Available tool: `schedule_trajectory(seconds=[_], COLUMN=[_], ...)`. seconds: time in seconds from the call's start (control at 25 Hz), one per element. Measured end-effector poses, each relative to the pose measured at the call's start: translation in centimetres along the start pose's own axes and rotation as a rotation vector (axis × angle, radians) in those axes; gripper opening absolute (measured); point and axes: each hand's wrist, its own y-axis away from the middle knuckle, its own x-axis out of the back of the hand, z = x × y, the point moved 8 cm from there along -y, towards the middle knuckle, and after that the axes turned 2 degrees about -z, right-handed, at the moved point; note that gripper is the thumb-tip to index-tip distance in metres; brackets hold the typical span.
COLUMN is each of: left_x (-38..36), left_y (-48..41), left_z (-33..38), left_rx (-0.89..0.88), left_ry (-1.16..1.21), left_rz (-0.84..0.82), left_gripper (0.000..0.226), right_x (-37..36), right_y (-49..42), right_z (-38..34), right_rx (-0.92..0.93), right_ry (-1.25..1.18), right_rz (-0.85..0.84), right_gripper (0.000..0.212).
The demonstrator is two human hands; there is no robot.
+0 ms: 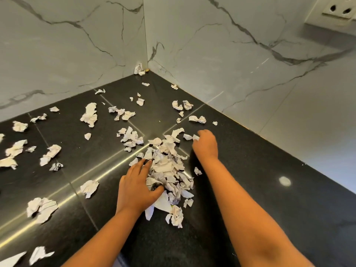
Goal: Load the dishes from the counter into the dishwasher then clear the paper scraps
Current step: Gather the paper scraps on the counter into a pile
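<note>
A heap of crumpled white paper scraps (169, 170) lies in the middle of the black counter (250, 170). My left hand (136, 187) rests flat against the heap's left side, fingers spread and thumb touching the paper. My right hand (206, 144) is at the heap's far right edge with fingers curled down over a small scrap (195, 137); whether it pinches that scrap is not visible. Several loose scraps (89, 114) lie scattered over the counter to the left and toward the back corner. No dishes are in view.
Marble-patterned walls (77, 45) meet in a corner behind the counter, with scraps (139, 69) tucked into it. A wall socket (339, 8) sits at the top right. More scraps (41, 208) lie near the counter's front left.
</note>
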Motion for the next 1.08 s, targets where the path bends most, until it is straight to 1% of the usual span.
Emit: schedule_trajectory(seconds=[0.08, 0.12, 0.24, 0.36, 0.44, 0.52, 0.56, 0.64, 0.68, 0.72, 0.8, 0.84, 0.88, 0.96, 1.04, 1.08], left_x=[0.1, 0.2, 0.1, -0.1, 0.0, 0.1, 0.2, 0.3, 0.4, 0.5, 0.6, 0.8, 1.2, 1.7, 2.0, 2.0], left_y=[0.1, 0.1, -0.1, 0.0, 0.0, 0.0, 0.1, 0.3, 0.4, 0.3, 0.2, 0.4, 0.6, 1.0, 1.5, 1.4], left_z=[0.2, 0.2, 0.2, 0.2, 0.2, 0.3, 0.4, 0.4, 0.4, 0.4, 0.4, 0.5, 0.5, 0.4, 0.1, -0.2], left_rx=[0.003, 0.005, 0.001, 0.005, 0.011, 0.016, 0.014, 0.016, 0.018, 0.016, 0.012, 0.006, -0.008, -0.020, -0.026, -0.022], left_ry=[-0.004, -0.002, 0.000, 0.001, 0.012, 0.016, 0.016, 0.021, 0.031, 0.039, 0.028, 0.039, 0.113, 0.408, 0.629, 0.707], left_rz=[0.006, 0.009, 0.004, 0.001, -0.006, -0.019, -0.023, -0.023, -0.022, -0.020, -0.021, -0.023, -0.018, -0.014, -0.017, -0.024], left_gripper=[0.092, 0.092, 0.090, 0.090, 0.091, 0.093, 0.093, 0.088, 0.085, 0.082, 0.081, 0.081, 0.082, 0.082, 0.079, 0.077], right_x=[-0.7, -1.3, -2.9, -4.8, -4.9, -3.7, -2.7, -0.6, -0.2, -0.5, -2.9, -4.1, -4.9, -5.9, -6.7, -6.9], right_y=[-1.5, -1.6, 0.1, 3.8, 6.1, 7.7, 8.7, 11.5, 13.4, 15.3, 18.9, 20.0, 20.4, 19.9, 19.5, 19.4], right_z=[1.0, 0.8, -0.7, -2.2, -2.7, -2.5, -2.3, -1.9, -1.7, -1.8, -2.2, -2.5, -2.8, -3.5, -4.1, -4.3], right_rx=[-0.021, 0.003, 0.068, 0.109, 0.087, 0.009, -0.027, -0.039, -0.023, -0.005, 0.054, 0.115, 0.171, 0.258, 0.317, 0.328], right_ry=[0.066, 0.102, 0.152, 0.151, 0.039, -0.137, -0.220, -0.306, -0.301, -0.262, -0.093, -0.016, 0.039, 0.172, 0.299, 0.314], right_rz=[-0.115, -0.147, -0.129, -0.114, -0.149, -0.184, -0.162, -0.005, 0.058, 0.071, 0.002, -0.021, -0.031, -0.065, -0.094, -0.104], right_gripper=[0.032, 0.035, 0.040, 0.039, 0.036, 0.032, 0.030, 0.030, 0.035, 0.046, 0.074, 0.082, 0.085, 0.088, 0.087, 0.086])
